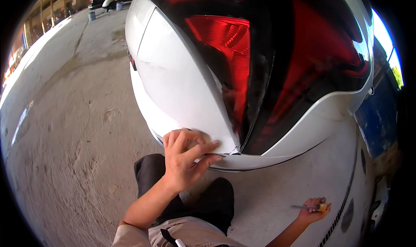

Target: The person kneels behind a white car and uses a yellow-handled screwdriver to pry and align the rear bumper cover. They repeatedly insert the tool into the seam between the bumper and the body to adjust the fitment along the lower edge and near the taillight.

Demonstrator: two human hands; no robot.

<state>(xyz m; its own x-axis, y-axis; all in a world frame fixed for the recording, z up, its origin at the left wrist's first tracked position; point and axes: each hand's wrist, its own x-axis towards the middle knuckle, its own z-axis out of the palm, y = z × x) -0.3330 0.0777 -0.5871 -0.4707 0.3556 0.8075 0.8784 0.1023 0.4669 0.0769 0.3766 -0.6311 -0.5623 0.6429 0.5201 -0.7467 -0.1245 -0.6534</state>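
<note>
White car body panel (pixel 173 78) filling the upper middle, red tail lamp (pixel 225 39) set into its right side, concrete floor (pixel 65 138) below. Left hand (pixel 184 156) pressed on the panel's lower edge, fingers curled, thumb and forefinger pinching at the seam corner beside the lamp. Right hand (pixel 314 209) low near the floor's right edge, closed around a small yellow-handled blade tool (pixel 310 207). Best done, probably: steady panel pressure, blade tip kept flat along the seam, off the paint.
</note>
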